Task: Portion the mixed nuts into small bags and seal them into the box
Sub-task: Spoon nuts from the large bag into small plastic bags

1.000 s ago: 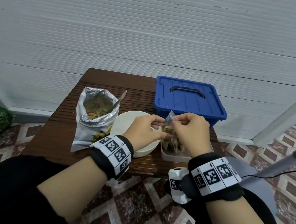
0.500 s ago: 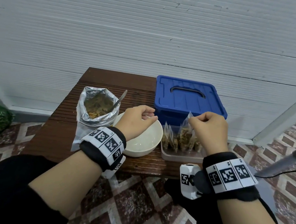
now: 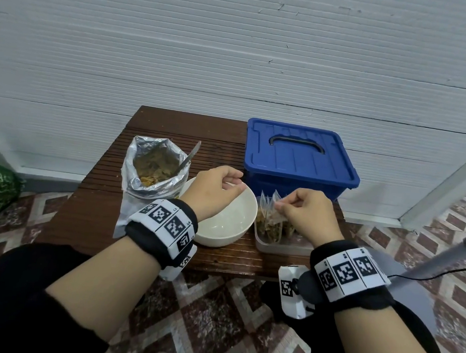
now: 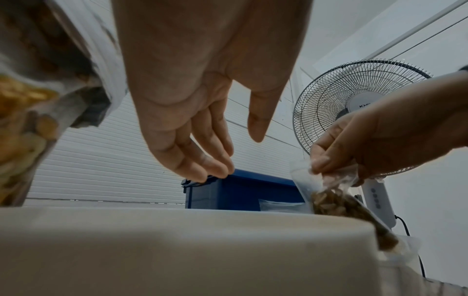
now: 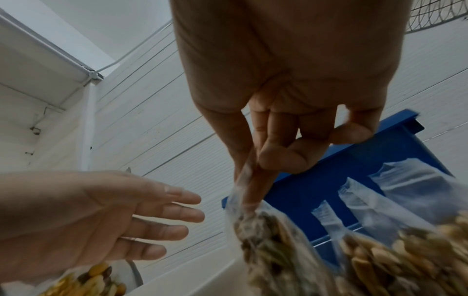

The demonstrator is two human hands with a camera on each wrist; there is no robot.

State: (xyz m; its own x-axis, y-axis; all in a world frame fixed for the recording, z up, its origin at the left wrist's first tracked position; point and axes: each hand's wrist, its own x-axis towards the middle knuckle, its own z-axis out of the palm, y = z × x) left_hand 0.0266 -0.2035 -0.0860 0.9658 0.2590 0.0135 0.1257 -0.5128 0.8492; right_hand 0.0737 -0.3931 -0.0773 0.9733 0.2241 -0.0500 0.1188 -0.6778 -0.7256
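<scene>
Filled bag going into the clear tray, right hand pinching its top.

Right hand [image 3: 305, 211] pinches the top edge of a small bag of nuts [image 3: 274, 224] between thumb and fingers, wrist bent down, bag hanging into the clear tray [image 3: 284, 247] just beside other filled bags [image 5: 375, 230]; whether it touches the tray floor yet is hard to tell, the bowl rim hides it. Left hand [image 3: 214, 187] hovers over the white bowl [image 3: 224, 231], fingers relaxed and loosely spread, holding nothing. Step looks like stowing a sealed portion. Next move likely calls for letting the bag go upright against its neighbours, then reaching to the foil nut bag [image 3: 155, 168] with its spoon [image 3: 190, 157] for another portion. Blue box [image 3: 299, 159] behind the tray is lidded, so it needs opening before packing.
</scene>
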